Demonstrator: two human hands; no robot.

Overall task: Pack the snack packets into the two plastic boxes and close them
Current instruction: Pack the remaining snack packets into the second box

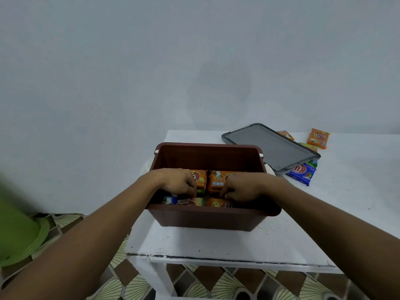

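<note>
An open brown plastic box [207, 218] stands on the white table [216, 243] with several orange snack packets [216, 180] packed inside. Both hands are down inside the box. My left hand [179, 180] has its fingers curled down onto the packets at the left. My right hand [241, 188] has its fingers curled onto the packets at the right. Whether either hand grips a packet is hidden by the fingers. A grey lid [270, 146] lies flat behind the box to the right. Only one box is in view.
Loose packets lie on the table beyond the lid: an orange one [318, 138], a blue one [302, 173], a green one [308, 146] and another orange one [286, 134]. A green plastic object [19, 234] stands on the tiled floor at left. A pale wall rises behind.
</note>
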